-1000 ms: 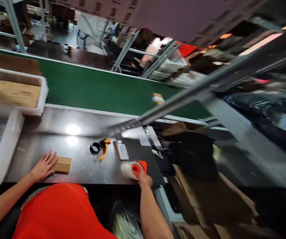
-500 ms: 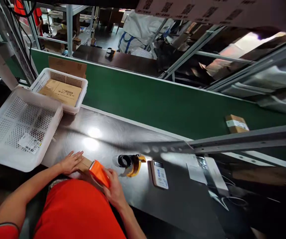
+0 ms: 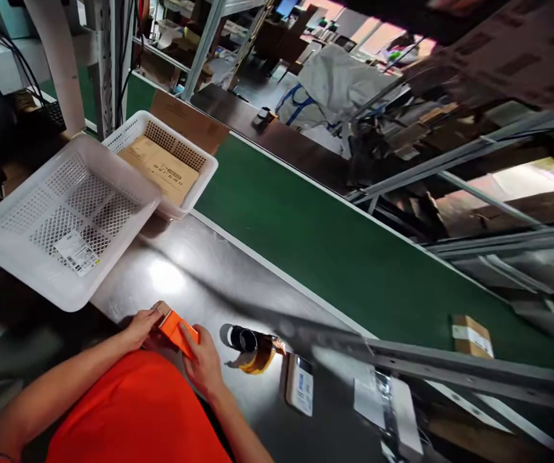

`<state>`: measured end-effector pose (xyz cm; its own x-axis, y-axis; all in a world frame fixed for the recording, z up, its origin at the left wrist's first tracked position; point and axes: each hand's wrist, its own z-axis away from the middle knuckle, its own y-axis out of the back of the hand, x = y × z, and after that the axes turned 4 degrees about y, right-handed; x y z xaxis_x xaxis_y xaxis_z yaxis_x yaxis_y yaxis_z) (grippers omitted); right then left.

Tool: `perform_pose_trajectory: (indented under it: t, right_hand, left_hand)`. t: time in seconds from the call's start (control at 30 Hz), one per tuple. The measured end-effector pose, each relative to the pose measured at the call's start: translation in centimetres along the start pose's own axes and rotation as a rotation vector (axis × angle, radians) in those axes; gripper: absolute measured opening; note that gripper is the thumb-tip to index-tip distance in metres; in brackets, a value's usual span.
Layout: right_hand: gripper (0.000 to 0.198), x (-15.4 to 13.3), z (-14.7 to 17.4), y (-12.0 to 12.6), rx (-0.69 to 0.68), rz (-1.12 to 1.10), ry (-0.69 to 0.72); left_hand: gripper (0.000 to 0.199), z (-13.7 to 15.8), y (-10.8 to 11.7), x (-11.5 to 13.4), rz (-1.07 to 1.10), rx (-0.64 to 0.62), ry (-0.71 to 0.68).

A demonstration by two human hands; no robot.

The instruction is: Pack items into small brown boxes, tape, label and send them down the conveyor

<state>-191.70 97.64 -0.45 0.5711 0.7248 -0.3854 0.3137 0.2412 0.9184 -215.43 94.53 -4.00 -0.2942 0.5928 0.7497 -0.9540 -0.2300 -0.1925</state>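
Note:
In front of my red shirt, at the near edge of the metal table (image 3: 170,247), I hold two things close together. My left hand (image 3: 141,328) has its fingers closed at the end of a small brown cardboard box (image 3: 161,308), largely hidden by the hands and the orange box. My right hand (image 3: 203,361) grips a small orange box (image 3: 179,332) with a pale edge, thumb on top. The orange box lies over or against the cardboard one; whether they are joined I cannot tell. Right of my right hand lies a yellow and black tape dispenser (image 3: 257,361).
A flat handheld device (image 3: 300,384) lies right of the dispenser. White plastic baskets stand at left, the near one (image 3: 30,273) holding a label, the far one (image 3: 204,177) flat cardboard. Behind runs a green conveyor (image 3: 305,222) with a taped parcel (image 3: 472,335). A metal bar (image 3: 421,354) crosses at right.
The view has turned and tilted. My left hand has gone from lying flat on the cardboard box to fingers closed at its end. My right hand still holds the orange box.

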Motion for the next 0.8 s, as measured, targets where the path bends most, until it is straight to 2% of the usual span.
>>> perform_pose_trajectory:
  t: [0.2,0.33,0.57,0.8]
  right_hand:
    - [0.077,-0.5,-0.8,1.3,-0.093,-0.073,-0.012]
    - [0.076,-0.3,-1.1,2.1,-0.141,-0.078,0.005]
    - [0.066,-0.5,-1.8,3.2,-0.127,-0.153,0.031]
    - [0.064,-0.8,-1.5,2.7,-0.130,-0.128,0.010]
  left_hand:
    - [0.063,0.8,-0.5,1.7,0.298,-0.047,0.111]
    - [0.059,1.0,-0.4,2.2,0.367,-0.047,0.213]
    - [0.038,0.2,-1.0,1.9,0.326,0.076,0.160]
    - [0.035,-0.2,-1.2,1.4,0.130,0.111,0.124]
